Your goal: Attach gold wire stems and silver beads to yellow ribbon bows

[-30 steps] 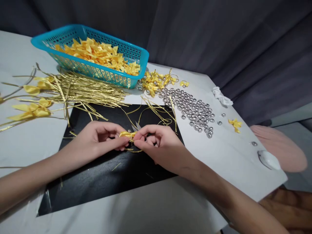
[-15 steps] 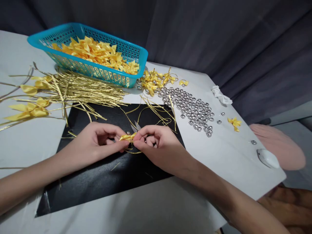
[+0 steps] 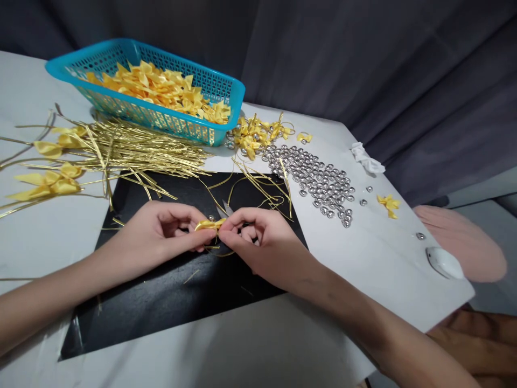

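Observation:
A small yellow ribbon bow [image 3: 210,223] is pinched between my two hands above the black mat [image 3: 173,291]. My left hand [image 3: 165,231] grips its left part with thumb and forefinger. On the other side, my right hand [image 3: 262,237] pinches the bow's right end, fingers curled. Thin gold wire [image 3: 222,254] loops out below the fingertips. A small silver bead [image 3: 210,217] shows just above the bow. Behind it, scissors [image 3: 227,208] lie on the mat, partly hidden by my right hand.
A blue basket [image 3: 153,110] of yellow bows stands at the back left. Gold wires [image 3: 141,145] lie before it. Silver beads [image 3: 323,183] spread to the right, near finished-looking bows [image 3: 252,134], a white cloth [image 3: 367,158] and a white mouse-shaped object [image 3: 444,262].
The bow has shifted slightly left and turned a little between my fingertips. My left thumb has moved slightly toward my right fingertips. Both hands still hold the bow.

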{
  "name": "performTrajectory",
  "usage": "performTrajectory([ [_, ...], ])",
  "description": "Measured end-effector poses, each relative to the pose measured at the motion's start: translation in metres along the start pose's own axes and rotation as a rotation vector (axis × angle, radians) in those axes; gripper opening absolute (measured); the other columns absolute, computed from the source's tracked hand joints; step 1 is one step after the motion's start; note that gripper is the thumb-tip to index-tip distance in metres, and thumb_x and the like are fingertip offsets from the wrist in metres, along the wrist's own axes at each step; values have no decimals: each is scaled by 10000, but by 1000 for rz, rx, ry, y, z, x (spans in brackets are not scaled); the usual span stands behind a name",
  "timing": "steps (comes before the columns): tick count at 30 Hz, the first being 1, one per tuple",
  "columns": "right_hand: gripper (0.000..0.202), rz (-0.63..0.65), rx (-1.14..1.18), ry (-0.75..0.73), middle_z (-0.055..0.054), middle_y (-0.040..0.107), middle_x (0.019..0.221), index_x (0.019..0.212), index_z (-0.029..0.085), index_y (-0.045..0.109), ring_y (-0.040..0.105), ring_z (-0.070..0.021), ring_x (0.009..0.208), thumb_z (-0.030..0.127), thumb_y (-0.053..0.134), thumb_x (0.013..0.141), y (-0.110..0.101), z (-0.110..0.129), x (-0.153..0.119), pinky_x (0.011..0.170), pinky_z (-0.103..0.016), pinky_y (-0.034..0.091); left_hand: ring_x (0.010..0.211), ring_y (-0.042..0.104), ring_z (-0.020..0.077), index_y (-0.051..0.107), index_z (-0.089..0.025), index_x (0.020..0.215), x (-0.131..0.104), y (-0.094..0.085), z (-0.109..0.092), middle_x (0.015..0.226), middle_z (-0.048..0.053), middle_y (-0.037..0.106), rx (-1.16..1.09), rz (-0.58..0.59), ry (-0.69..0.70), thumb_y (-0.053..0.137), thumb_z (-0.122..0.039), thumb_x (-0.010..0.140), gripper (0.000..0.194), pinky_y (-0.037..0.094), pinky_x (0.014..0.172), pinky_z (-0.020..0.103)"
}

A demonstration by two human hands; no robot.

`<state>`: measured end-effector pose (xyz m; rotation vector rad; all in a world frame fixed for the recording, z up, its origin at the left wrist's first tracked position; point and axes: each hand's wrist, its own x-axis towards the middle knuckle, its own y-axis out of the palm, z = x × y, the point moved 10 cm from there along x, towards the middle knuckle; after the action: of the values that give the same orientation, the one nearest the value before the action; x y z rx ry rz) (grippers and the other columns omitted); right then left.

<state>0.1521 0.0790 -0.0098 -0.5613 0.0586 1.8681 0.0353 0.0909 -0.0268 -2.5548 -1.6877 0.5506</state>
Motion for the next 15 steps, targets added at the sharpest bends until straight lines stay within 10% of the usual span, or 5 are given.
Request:
performTrajectory([
  [15, 60, -16, -105, -204, 81, 380, 509, 675, 144, 570, 297, -37, 451, 151, 568, 734, 1, 8, 2, 432, -166, 251, 572, 573, 117, 658, -162, 580, 0, 1, -11, 560, -7, 639, 40, 6, 53, 577, -334, 765, 265, 451, 555, 179],
])
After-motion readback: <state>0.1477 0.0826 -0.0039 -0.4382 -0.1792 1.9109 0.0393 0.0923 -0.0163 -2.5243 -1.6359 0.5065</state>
